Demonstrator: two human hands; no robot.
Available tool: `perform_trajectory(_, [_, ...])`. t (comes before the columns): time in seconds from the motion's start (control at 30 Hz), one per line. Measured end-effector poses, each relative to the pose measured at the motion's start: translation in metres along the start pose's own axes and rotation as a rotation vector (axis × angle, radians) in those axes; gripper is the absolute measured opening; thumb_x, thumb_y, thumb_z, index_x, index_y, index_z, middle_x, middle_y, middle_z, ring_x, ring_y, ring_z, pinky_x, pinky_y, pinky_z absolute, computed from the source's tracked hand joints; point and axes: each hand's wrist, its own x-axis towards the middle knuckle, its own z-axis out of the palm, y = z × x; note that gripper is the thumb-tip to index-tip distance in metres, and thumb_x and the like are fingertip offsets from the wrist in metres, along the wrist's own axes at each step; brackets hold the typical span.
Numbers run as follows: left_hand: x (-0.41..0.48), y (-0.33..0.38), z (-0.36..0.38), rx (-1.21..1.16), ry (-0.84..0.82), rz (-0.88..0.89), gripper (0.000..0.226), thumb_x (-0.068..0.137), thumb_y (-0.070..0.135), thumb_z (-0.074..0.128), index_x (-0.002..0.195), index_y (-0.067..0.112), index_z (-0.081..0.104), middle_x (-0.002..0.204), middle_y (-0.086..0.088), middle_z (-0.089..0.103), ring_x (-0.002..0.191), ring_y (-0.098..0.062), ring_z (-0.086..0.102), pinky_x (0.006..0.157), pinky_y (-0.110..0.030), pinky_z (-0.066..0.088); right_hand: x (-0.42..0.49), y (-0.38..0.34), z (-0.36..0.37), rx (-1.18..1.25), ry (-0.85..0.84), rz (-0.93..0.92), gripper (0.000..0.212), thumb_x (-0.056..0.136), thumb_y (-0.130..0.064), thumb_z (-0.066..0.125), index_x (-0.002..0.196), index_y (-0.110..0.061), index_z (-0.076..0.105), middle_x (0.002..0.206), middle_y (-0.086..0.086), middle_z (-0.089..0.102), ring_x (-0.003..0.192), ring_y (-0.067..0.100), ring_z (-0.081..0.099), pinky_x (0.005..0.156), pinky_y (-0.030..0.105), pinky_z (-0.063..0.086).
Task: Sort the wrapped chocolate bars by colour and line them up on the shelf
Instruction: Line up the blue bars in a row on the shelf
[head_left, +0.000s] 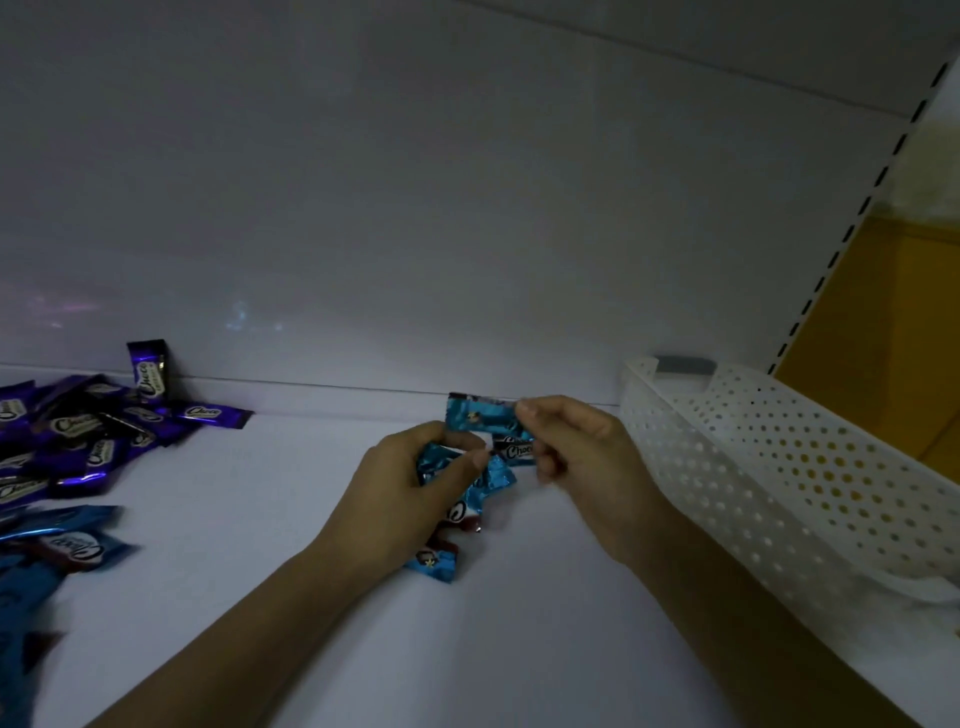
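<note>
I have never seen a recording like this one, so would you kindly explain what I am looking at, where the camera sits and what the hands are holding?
There is no machine here: these are a person's two bare hands, seen by a single camera worn on the head, looking forward and down. The surface is a white shelf. The left hand grips a bunch of blue-wrapped bars, and the right hand pinches one more blue bar just above them. At far left lies a loose pile of purple bars, with one purple bar standing against the back wall, and a blue pile nearer the camera. A white perforated basket stands at the right.
</note>
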Motion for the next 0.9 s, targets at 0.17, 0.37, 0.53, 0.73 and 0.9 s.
perform_trajectory(0.17, [0.0, 0.002, 0.001, -0.105, 0.159, -0.058, 0.009, 0.089, 0.031, 0.062, 0.089, 0.024, 0.068, 0.079, 0.012, 0.072, 0.063, -0.016, 0.072, 0.047, -0.024, 0.053, 0.0, -0.003, -0.011, 0.083, 0.029, 0.039, 0.014, 0.091, -0.023, 0.06, 0.091, -0.014, 0.07, 0.05, 0.0, 0.05, 0.039, 0.009, 0.039, 0.039, 0.019, 0.036])
perform_trajectory(0.37, [0.005, -0.002, -0.003, -0.177, 0.378, -0.084, 0.012, 0.092, 0.026, 0.062, 0.082, 0.022, 0.068, 0.071, 0.008, 0.071, 0.06, -0.006, 0.067, 0.048, -0.019, 0.049, 0.0, -0.006, -0.011, 0.045, 0.041, -0.001, 0.014, 0.089, -0.026, 0.062, 0.091, -0.013, 0.066, 0.079, 0.003, 0.073, 0.063, 0.015, 0.068, 0.053, 0.021, 0.052])
perform_trajectory(0.53, [0.007, -0.004, -0.003, -0.241, 0.401, -0.099, 0.012, 0.091, 0.025, 0.062, 0.081, 0.02, 0.067, 0.07, 0.005, 0.071, 0.057, -0.005, 0.066, 0.045, -0.016, 0.047, 0.004, -0.001, -0.01, -0.033, 0.158, -0.007, 0.022, 0.085, 0.0, 0.063, 0.094, -0.018, 0.056, 0.079, -0.001, 0.073, 0.076, 0.013, 0.071, 0.064, 0.02, 0.056])
perform_trajectory(0.73, [0.009, -0.005, -0.001, -0.172, 0.375, -0.072, 0.014, 0.091, 0.028, 0.063, 0.077, 0.026, 0.066, 0.073, 0.005, 0.072, 0.063, -0.009, 0.069, 0.049, -0.018, 0.049, 0.008, -0.003, -0.019, 0.014, 0.184, 0.051, 0.015, 0.085, -0.001, 0.06, 0.087, -0.014, 0.068, 0.077, 0.001, 0.071, 0.069, 0.01, 0.068, 0.066, 0.02, 0.055])
perform_trajectory(0.9, [0.009, -0.006, -0.001, -0.158, 0.374, -0.077, 0.013, 0.091, 0.03, 0.064, 0.079, 0.025, 0.065, 0.073, 0.005, 0.071, 0.069, -0.016, 0.07, 0.053, -0.026, 0.05, 0.007, 0.002, -0.023, -0.61, 0.2, -0.25, 0.029, 0.088, -0.002, 0.06, 0.114, -0.014, 0.063, 0.078, -0.014, 0.057, 0.068, 0.0, 0.057, 0.064, 0.01, 0.045])
